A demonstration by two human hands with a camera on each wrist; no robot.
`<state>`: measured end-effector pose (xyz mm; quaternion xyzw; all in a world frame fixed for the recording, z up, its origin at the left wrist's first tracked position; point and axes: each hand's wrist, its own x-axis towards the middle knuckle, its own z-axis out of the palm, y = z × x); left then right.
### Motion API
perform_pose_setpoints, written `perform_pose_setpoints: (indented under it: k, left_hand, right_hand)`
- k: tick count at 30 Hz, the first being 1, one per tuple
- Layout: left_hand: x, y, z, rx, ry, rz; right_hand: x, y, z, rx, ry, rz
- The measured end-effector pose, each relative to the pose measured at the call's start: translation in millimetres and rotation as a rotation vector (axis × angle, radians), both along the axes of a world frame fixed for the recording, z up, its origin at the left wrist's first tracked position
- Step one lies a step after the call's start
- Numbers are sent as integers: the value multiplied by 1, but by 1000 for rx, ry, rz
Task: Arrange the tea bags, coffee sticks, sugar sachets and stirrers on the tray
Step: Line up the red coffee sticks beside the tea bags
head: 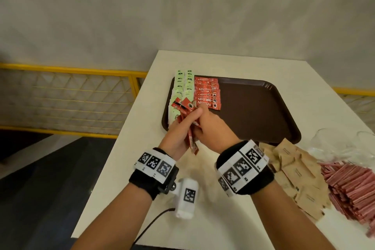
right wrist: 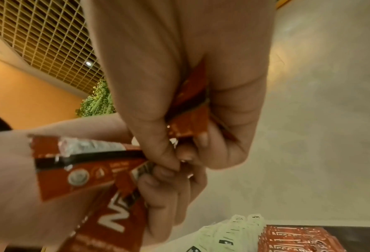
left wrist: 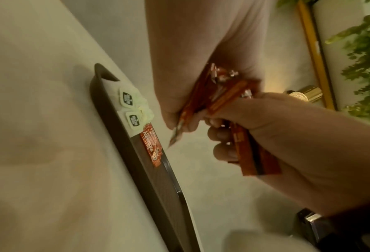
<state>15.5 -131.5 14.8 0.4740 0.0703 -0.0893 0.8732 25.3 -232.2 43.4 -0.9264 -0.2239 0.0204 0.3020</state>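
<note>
"NESCAFE" reads in white on the red coffee sticks (head: 207,95) laid in a row on the tray. The stick bundle (right wrist: 106,213) held in the hands shows only "N". Print on the green tea bags (head: 183,85) is too small to read.

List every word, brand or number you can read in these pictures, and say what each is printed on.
"NESCAFE": on the red coffee sticks laid in a row on the brown tray.
Green tea bags: dark logo, too small to read.
Brown sachets: faint print, unreadable.
Wristband squares: coded patterns, no words.
</note>
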Motion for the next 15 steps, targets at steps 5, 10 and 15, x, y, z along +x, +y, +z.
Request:
perform_pose_setpoints:
  k: [5,10,15]
  left_hand:
    - [7,-1,-9,-58,154,116]
    - [14,5,-11,-124,142,186]
    - [16,7,-13,-184,22,149]
  right_hand:
    - [7,-1,-4,58,55,65]
    - [6,-11,-14,304,130,107]
    - [5,-8,-27,685,271,-68]
